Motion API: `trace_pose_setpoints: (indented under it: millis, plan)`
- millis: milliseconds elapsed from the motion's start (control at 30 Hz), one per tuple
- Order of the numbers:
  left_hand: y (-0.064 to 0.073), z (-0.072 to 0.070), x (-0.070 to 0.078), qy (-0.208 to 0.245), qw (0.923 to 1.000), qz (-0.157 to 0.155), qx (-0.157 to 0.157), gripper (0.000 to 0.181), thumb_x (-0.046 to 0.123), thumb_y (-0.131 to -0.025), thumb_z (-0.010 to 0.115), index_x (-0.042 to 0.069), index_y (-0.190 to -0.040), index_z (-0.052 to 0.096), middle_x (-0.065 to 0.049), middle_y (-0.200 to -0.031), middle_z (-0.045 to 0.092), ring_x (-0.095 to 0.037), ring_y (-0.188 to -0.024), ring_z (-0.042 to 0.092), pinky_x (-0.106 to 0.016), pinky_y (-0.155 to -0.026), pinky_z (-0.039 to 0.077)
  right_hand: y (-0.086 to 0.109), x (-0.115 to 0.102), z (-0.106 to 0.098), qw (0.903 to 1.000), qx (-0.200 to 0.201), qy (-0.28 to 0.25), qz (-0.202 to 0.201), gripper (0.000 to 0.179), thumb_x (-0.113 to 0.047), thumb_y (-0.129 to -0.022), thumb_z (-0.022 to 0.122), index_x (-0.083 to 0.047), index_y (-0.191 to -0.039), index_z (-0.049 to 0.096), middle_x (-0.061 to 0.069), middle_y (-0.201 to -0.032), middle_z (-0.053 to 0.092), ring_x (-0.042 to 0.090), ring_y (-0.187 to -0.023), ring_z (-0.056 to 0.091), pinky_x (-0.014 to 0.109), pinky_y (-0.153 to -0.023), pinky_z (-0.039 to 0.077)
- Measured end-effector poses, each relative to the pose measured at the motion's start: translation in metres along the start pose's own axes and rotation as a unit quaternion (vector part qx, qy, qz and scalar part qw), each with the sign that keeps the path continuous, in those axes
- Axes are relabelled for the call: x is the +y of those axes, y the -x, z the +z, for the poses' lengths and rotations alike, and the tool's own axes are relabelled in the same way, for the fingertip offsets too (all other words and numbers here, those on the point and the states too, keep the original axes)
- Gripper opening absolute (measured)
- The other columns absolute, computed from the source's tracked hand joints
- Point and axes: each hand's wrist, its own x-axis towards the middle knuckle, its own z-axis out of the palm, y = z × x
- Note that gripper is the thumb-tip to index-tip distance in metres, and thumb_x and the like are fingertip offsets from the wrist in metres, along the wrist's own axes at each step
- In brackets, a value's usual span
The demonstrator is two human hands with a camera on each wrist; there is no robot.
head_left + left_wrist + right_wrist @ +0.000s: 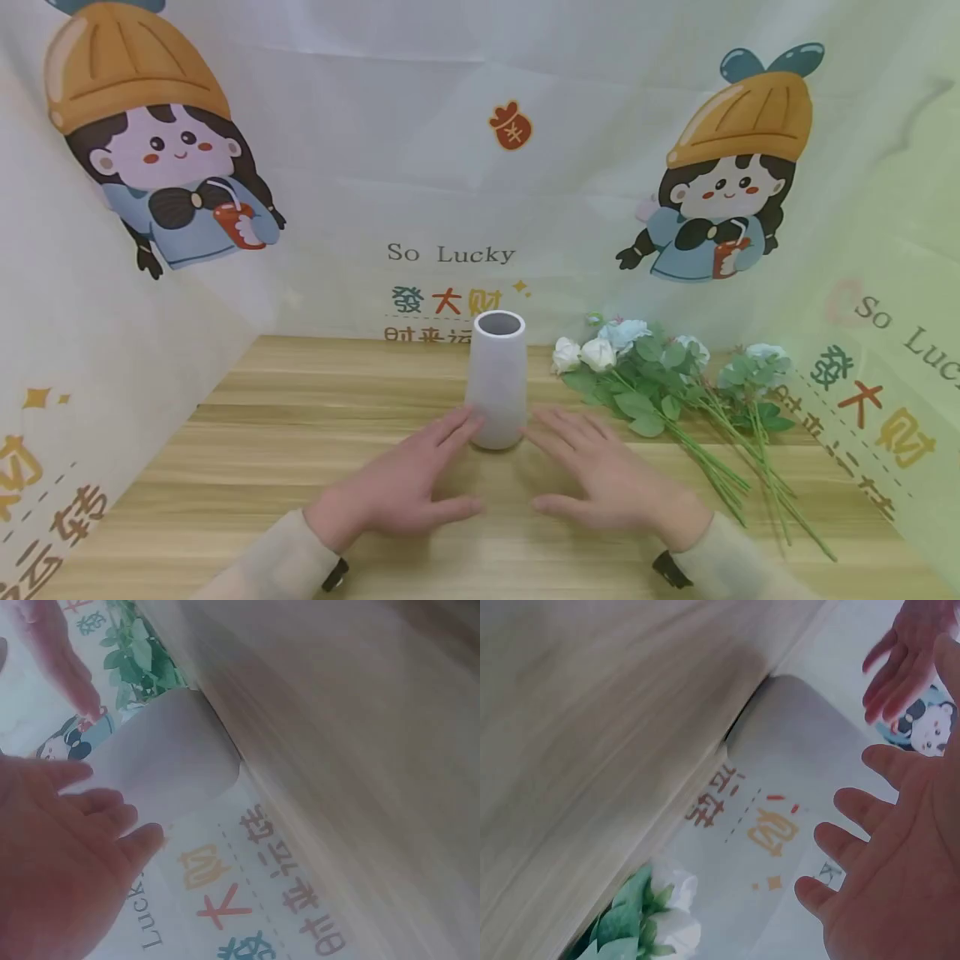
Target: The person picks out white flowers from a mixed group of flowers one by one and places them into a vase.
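A tall pale vase (498,383) stands upright on the wooden table, its round mouth facing up and tapering slightly from a wider base. To its left is my left hand (405,479), fingers extended, with fingertips right at the vase's lower side. My right hand (611,475) mirrors it on the other side, fingers straight and spread, tips close to the base. Both thumbs point inward in front of the vase. In the left wrist view the vase (165,750) rises beyond the fingers; the right wrist view shows its smooth side (802,735) past my spread fingertips.
Artificial flowers lie on the table at the right: white roses (597,354), pale blue blooms (626,335) and green leaves, their long stems (712,467) pointing toward the front right. A printed cloth (450,167) hangs behind the wooden table (337,400) and along both sides.
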Motion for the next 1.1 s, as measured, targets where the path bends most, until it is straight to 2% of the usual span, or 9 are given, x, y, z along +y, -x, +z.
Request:
trace_pose_setpoints:
  millis: [100, 200, 300, 400, 600, 733, 833, 933, 1100]
  plan:
    - [-0.005, 0.000, -0.003, 0.036, 0.9988, -0.032, 0.007, 0.103, 0.063, -0.103, 0.068, 0.010, -0.176, 0.019, -0.016, -0.184, 0.019, -0.038, -0.168, 0.028, -0.059, -0.136, 0.030, 0.000, 0.008, -0.003, 0.9998, 0.006, 0.000, 0.019, 0.082, -0.061, -0.105, 0.063, -0.023, -0.173, 0.036, 0.008, -0.180, 0.034, 0.038, -0.165, 0.034, 0.073, -0.133, 0.024]
    - [-0.014, -0.001, -0.005, 0.077, 0.9942, -0.071, 0.026, 0.107, 0.056, -0.101, 0.074, 0.009, -0.176, 0.016, -0.018, -0.182, 0.022, -0.040, -0.167, 0.030, -0.060, -0.136, 0.029, 0.000, 0.019, -0.006, 0.9991, 0.015, 0.001, 0.040, 0.079, -0.059, -0.106, 0.063, -0.020, -0.171, 0.041, 0.010, -0.176, 0.041, 0.038, -0.162, 0.040, 0.073, -0.132, 0.026]
    - [-0.024, -0.001, -0.008, 0.122, 0.9842, -0.118, 0.051, 0.112, 0.051, -0.098, 0.080, 0.007, -0.176, 0.013, -0.021, -0.182, 0.022, -0.041, -0.166, 0.031, -0.061, -0.136, 0.028, 0.001, 0.030, -0.009, 0.9976, 0.025, 0.000, 0.065, 0.076, -0.055, -0.106, 0.065, -0.014, -0.167, 0.047, 0.012, -0.173, 0.046, 0.039, -0.158, 0.045, 0.073, -0.131, 0.028]
    - [-0.036, -0.003, -0.010, 0.165, 0.9718, -0.150, 0.076, 0.117, 0.051, -0.096, 0.083, 0.006, -0.176, 0.011, -0.022, -0.183, 0.019, -0.043, -0.167, 0.028, -0.064, -0.135, 0.027, 0.004, 0.042, -0.011, 0.9946, 0.033, 0.001, 0.098, 0.073, -0.052, -0.107, 0.066, -0.011, -0.165, 0.049, 0.015, -0.170, 0.050, 0.042, -0.154, 0.050, 0.073, -0.129, 0.031]
    - [-0.062, -0.001, -0.011, 0.217, 0.9569, -0.151, 0.121, 0.122, 0.047, -0.090, 0.090, 0.009, -0.177, 0.012, -0.021, -0.181, 0.025, -0.043, -0.166, 0.031, -0.065, -0.133, 0.032, 0.017, 0.067, -0.015, 0.9836, 0.054, 0.003, 0.172, 0.065, -0.041, -0.108, 0.069, -0.004, -0.159, 0.054, 0.024, -0.156, 0.060, 0.051, -0.143, 0.057, 0.074, -0.120, 0.044]
    - [-0.075, 0.002, -0.010, 0.252, 0.9432, -0.160, 0.145, 0.124, 0.046, -0.087, 0.093, 0.012, -0.176, 0.015, -0.019, -0.180, 0.027, -0.042, -0.165, 0.032, -0.066, -0.133, 0.032, 0.023, 0.081, -0.017, 0.9736, 0.066, 0.012, 0.218, 0.059, -0.037, -0.109, 0.067, 0.001, -0.153, 0.058, 0.030, -0.150, 0.063, 0.054, -0.137, 0.060, 0.070, -0.114, 0.051]
    - [-0.082, 0.004, -0.010, 0.273, 0.9327, -0.172, 0.160, 0.122, 0.045, -0.085, 0.094, 0.013, -0.175, 0.018, -0.019, -0.178, 0.030, -0.042, -0.163, 0.035, -0.065, -0.132, 0.033, 0.027, 0.089, -0.019, 0.9663, 0.069, 0.013, 0.248, 0.055, -0.035, -0.109, 0.066, 0.004, -0.148, 0.061, 0.032, -0.146, 0.064, 0.056, -0.133, 0.062, 0.071, -0.111, 0.053]
    - [-0.088, 0.006, -0.009, 0.293, 0.9243, -0.174, 0.172, 0.118, 0.042, -0.085, 0.095, 0.015, -0.174, 0.022, -0.017, -0.174, 0.036, -0.041, -0.160, 0.041, -0.065, -0.131, 0.037, 0.031, 0.099, -0.020, 0.9620, 0.072, 0.012, 0.263, 0.047, -0.026, -0.109, 0.062, 0.009, -0.140, 0.064, 0.035, -0.138, 0.066, 0.057, -0.128, 0.063, 0.070, -0.108, 0.055]
    - [-0.096, 0.008, -0.008, 0.315, 0.9158, -0.165, 0.188, 0.111, 0.037, -0.085, 0.095, 0.015, -0.171, 0.028, -0.015, -0.165, 0.047, -0.038, -0.150, 0.053, -0.065, -0.126, 0.044, 0.041, 0.114, -0.025, 0.9527, 0.064, 0.009, 0.297, 0.035, -0.012, -0.107, 0.054, 0.011, -0.128, 0.069, 0.035, -0.127, 0.071, 0.056, -0.119, 0.068, 0.068, -0.100, 0.059]
